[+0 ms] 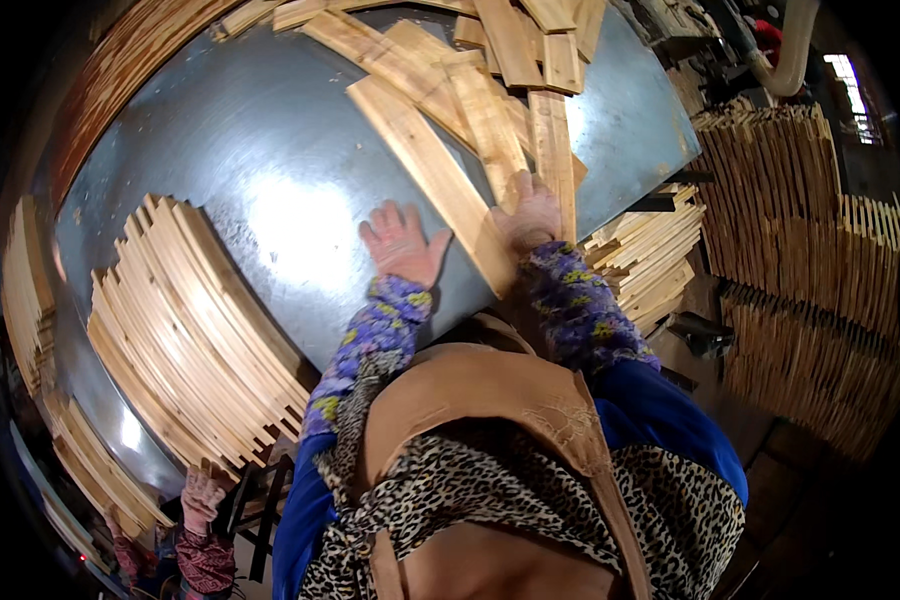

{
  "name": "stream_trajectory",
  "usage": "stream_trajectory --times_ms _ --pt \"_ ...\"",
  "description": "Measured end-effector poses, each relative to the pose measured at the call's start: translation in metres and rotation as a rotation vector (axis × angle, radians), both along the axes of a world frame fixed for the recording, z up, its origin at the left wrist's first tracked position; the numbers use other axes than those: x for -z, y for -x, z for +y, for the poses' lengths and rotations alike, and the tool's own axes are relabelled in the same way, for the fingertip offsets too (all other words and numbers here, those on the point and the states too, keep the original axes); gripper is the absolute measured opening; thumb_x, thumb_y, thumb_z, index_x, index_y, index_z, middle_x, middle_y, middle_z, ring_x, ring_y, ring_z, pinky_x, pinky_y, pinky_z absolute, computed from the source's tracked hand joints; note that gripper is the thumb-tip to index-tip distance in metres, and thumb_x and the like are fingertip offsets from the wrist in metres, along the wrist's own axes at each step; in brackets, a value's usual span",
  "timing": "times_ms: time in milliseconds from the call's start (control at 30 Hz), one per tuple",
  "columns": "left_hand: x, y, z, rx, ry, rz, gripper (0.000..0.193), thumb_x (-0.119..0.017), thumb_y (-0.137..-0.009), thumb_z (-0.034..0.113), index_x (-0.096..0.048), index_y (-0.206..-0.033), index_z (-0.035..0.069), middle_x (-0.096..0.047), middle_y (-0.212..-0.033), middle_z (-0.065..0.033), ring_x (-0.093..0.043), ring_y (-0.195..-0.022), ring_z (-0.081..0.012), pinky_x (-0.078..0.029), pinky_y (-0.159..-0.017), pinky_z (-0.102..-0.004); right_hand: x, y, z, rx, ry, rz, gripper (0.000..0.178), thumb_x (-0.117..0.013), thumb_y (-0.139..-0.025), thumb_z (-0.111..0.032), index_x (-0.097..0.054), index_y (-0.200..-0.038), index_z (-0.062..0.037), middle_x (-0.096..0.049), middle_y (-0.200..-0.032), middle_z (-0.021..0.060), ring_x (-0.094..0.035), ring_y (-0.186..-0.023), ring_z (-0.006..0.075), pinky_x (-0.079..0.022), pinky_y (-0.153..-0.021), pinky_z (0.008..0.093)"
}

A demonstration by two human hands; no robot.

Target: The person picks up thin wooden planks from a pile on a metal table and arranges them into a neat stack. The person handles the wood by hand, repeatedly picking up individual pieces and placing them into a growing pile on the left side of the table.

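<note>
Toward 1 o'clock, the right hand [530, 215] rests at the boards [485, 120], finger closure unclear; the left hand [405, 245], at 11 o'clock, fingers apart, could best steady the long board [437, 185].

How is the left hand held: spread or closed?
The left hand is spread: its fingers fan apart, with table showing between them.

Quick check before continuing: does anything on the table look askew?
Yes: the loose boards toward the far side of the table lie crisscrossed, overlapping at differing angles, unlike the closely aligned row of boards on the left.
</note>
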State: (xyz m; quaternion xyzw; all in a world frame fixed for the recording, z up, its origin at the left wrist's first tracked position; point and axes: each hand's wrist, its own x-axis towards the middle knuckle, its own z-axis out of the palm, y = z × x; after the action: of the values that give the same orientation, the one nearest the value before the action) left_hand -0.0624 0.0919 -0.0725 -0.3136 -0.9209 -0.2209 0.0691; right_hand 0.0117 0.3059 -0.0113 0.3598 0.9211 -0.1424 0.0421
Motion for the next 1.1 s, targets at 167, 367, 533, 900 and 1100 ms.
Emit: stream_trajectory --times_ms 167,367,533,900,1100 --pt "0.022 -0.023 0.065 0.006 -0.437 -0.765 0.076 -0.059 -0.105 0.052 -0.05 -0.156 -0.003 -0.052 -0.152 -0.0255 -0.045 -0.144 -0.0443 -0.026 -0.127 -0.0541 0.009 -0.001 -0.037 0.072 0.384 0.24 0.069 -0.081 -0.087 -0.033 -0.056 -0.146 -0.008 -0.061 -0.143 0.0229 -0.056 -0.136 0.0454 -0.049 -0.113 0.0518" --pt "-0.005 -0.006 0.042 -0.246 -1.348 -1.439 0.064 -0.07 -0.103 0.037 -0.053 -0.154 0.002 -0.062 -0.133 -0.0103 -0.058 -0.123 -0.0236 -0.049 -0.11 -0.038 0.007 0.023 -0.072 -0.089 0.921 0.398 0.056 -0.069 -0.101 -0.033 -0.056 -0.15 -0.007 -0.064 -0.143 0.0247 -0.057 -0.14 0.0394 -0.044 -0.119 0.0452" --pt "-0.011 0.035 -0.044 -0.497 -0.902 -1.388 0.047 -0.077 -0.096 0.03 -0.07 -0.13 0.0 -0.073 -0.103 -0.009 -0.07 -0.091 -0.0235 -0.058 -0.086 -0.0361 0.01 0.03 -0.077 -0.49 0.93 0.18 0.052 -0.059 -0.108 -0.041 -0.062 -0.147 -0.0056 -0.062 -0.148 0.0251 -0.058 -0.137 0.0442 -0.046 -0.118 0.0483" --pt "-0.051 0.004 -0.231 -0.829 0.431 -0.233 0.083 -0.081 -0.089 0.015 -0.044 -0.163 0.013 -0.046 -0.156 -0.0193 -0.048 -0.143 -0.0399 -0.044 -0.12 -0.0498 0.034 -0.104 0.056 0.203 -0.075 0.101 0.082 -0.09 -0.077 -0.036 -0.054 -0.143 -0.0041 -0.068 -0.124 0.0309 -0.064 -0.115 0.0532 -0.054 -0.097 0.0588" --pt "-0.041 0.006 -0.243 -0.788 0.388 -0.294 0.081 -0.082 -0.09 0.027 -0.046 -0.162 0.016 -0.041 -0.166 -0.02 -0.042 -0.151 -0.0456 -0.041 -0.124 -0.0521 -0.017 -0.144 0.03 -0.268 -0.042 0.121 0.09 -0.089 -0.07 -0.023 -0.053 -0.151 -0.009 -0.067 -0.117 0.0277 -0.064 -0.111 0.0498 -0.054 -0.095 0.059"
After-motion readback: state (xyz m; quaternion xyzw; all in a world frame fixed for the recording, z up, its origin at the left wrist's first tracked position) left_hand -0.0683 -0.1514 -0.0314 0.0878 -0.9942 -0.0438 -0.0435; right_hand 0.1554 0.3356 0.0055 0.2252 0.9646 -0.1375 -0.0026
